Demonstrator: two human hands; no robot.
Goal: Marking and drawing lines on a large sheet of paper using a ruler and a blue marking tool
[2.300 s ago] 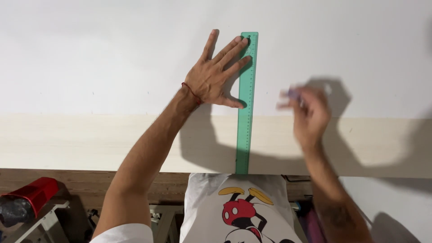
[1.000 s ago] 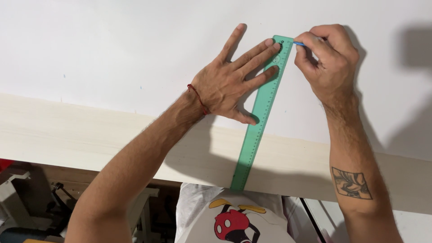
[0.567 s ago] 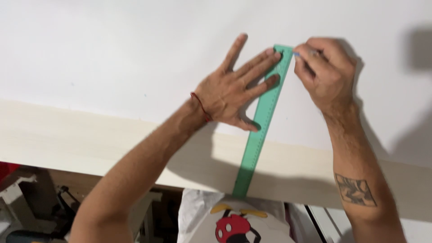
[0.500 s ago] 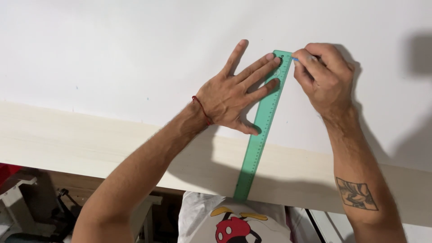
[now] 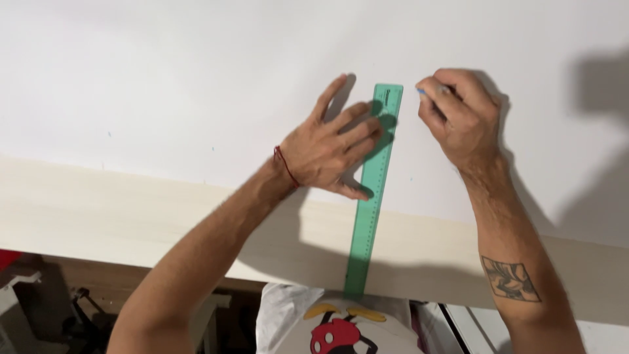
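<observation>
Starting at the far left, down low there's some dim clutter under the bench, with a small red thing (image 5: 8, 257) poking in at the edge, too cut off to identify. Above that runs the pale wood tabletop (image 5: 98, 210), and a big white sheet (image 5: 164, 85) covers most of it, leaving just a wood strip along the near edge. Moving in, the left hand (image 5: 327, 154) comes up from the lower left with a thin red string (image 5: 286, 167) around the wrist. It's lying flat, palm down, fingers spread and relaxed, nothing gripped, and the fingertips plus the thumb are pressing on the left side of a green plastic ruler (image 5: 373, 190). That ruler lies on the sheet, tilted a bit, its far end up near the hands and its near end reaching past the table edge, right above a white shirt with a red cartoon print (image 5: 337, 331). Just to the right of the ruler's top end, the right hand (image 5: 462, 115) is curled up tight, pinching a small blue pen or pencil (image 5: 422, 92), tip on the sheet just beside the ruler's corner. Most of it is hidden in the fist. Further down that forearm there's a dark tattoo (image 5: 511, 280).
</observation>
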